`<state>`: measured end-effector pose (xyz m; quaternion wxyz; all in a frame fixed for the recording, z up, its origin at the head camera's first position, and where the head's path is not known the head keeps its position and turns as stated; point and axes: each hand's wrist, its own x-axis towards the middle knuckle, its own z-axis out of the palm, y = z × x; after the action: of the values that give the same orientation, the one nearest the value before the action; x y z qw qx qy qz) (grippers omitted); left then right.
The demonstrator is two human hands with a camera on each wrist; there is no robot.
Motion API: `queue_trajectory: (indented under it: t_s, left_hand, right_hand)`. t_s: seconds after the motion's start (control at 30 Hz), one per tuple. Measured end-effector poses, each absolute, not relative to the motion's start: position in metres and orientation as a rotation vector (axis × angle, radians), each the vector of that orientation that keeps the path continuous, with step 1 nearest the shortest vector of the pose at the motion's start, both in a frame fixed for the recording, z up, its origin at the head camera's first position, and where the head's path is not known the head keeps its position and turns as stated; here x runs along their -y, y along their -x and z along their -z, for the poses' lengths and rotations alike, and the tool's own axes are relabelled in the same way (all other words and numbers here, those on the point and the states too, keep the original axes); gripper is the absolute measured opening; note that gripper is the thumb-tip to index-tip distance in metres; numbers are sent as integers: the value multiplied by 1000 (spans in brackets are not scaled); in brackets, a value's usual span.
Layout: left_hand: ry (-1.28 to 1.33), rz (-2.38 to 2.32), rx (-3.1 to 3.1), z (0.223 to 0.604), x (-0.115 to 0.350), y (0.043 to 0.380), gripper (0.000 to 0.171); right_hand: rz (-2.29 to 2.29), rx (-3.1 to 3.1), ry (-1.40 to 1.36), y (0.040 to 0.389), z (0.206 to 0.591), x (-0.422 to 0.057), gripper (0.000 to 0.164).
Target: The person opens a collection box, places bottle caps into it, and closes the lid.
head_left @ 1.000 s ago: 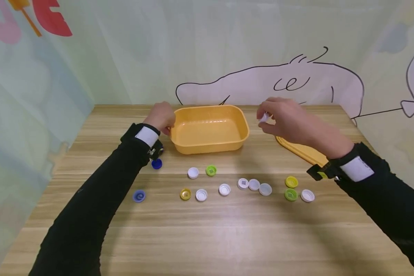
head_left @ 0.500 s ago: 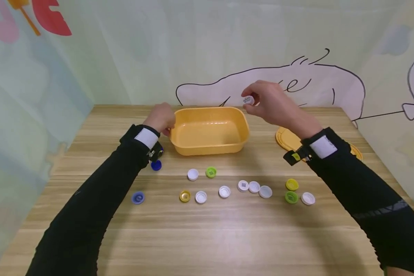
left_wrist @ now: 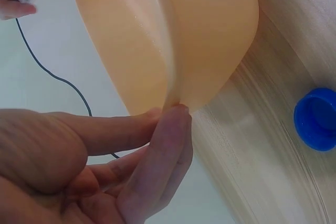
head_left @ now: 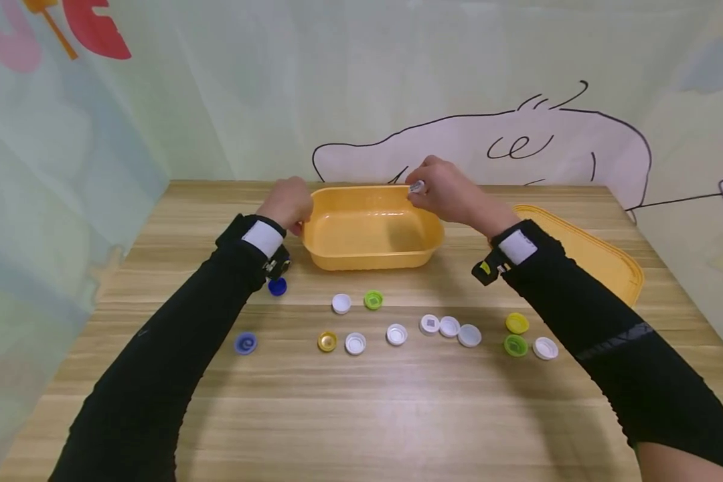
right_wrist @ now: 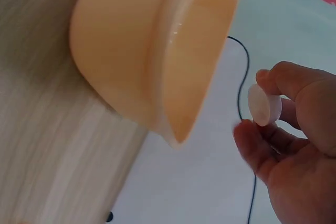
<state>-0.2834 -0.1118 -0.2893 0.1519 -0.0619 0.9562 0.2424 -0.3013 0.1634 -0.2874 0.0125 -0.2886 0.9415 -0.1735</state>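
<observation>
At the back of the table stands a yellow-orange plastic basin (head_left: 373, 260), its inside bare in the head view. My left hand (head_left: 287, 204) pinches the basin's left rim between thumb and fingers, plainly seen in the left wrist view. Over the basin's back right corner, my right hand (head_left: 448, 193) holds a white bottle cap (right_wrist: 264, 104) between thumb and fingertips, apart from the rim. Below the left wrist lies a dark blue cap (left_wrist: 316, 119). In front of the basin are a white cap (head_left: 341, 303) and a green cap (head_left: 373, 299).
Several more caps lie across the table (head_left: 361, 415): a light blue one (head_left: 245, 343), a gold one (head_left: 327, 341), a yellow one (head_left: 517, 323), a green one (head_left: 515, 345) and several white ones. A flat yellow lid (head_left: 596, 251) lies at the right, partly behind the right forearm.
My right hand has moved left with the white cap, from beside the basin to over its back right corner. My left hand stays on the left rim. More of the yellow lid shows.
</observation>
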Motion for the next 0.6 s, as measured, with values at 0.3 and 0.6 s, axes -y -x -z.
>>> queue_trajectory:
  t_s: [0.3,0.6]
  left_hand:
    - [169,-707,-2745,290,110,283,21]
    - [153,-692,-2765,293,109,282,20]
  right_hand:
    - [488,-2885,848,308,317,-154,34]
    - [382,-2873,817,314,342,-149,29]
